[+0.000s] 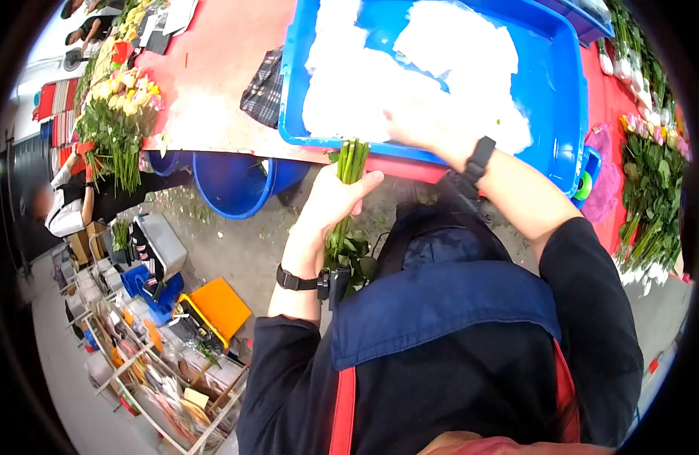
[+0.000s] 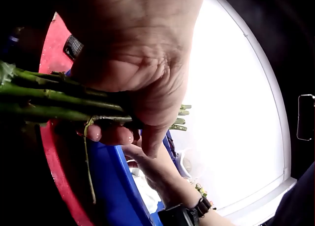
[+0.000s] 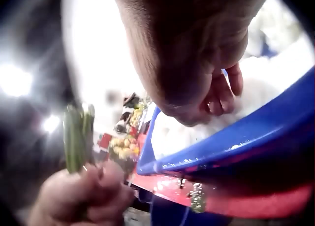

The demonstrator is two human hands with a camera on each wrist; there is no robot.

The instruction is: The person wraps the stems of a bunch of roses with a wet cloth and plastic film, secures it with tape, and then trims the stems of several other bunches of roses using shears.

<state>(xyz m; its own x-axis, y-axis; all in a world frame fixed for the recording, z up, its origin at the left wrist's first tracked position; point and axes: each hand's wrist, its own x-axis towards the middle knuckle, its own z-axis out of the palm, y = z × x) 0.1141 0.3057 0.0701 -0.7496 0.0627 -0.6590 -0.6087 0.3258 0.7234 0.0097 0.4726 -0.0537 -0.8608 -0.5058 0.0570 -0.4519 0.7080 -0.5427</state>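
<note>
My left hand (image 1: 327,201) grips a bundle of green flower stems (image 1: 354,158), cut ends up and leaves (image 1: 349,262) hanging below the fist. In the left wrist view, the thumb and fingers wrap round the stems (image 2: 54,99), and one thin shoot dangles down. My right hand (image 1: 421,121) reaches over the near rim of a large blue tray (image 1: 287,91) to white, cotton-like wadding (image 1: 459,38). Its curled fingers (image 3: 224,99) pinch into the wadding (image 3: 182,137) in the right wrist view; the thumb is hidden there. Strong glare washes out this hand in the head view.
The tray stands on a red table (image 1: 220,45), with a checked cloth (image 1: 263,89) beside it. Blue buckets (image 1: 232,186) stand under the table edge. Flower bunches lie left (image 1: 118,114) and right (image 1: 649,189). Another person (image 1: 69,193) works at far left, near a cluttered rack (image 1: 160,379).
</note>
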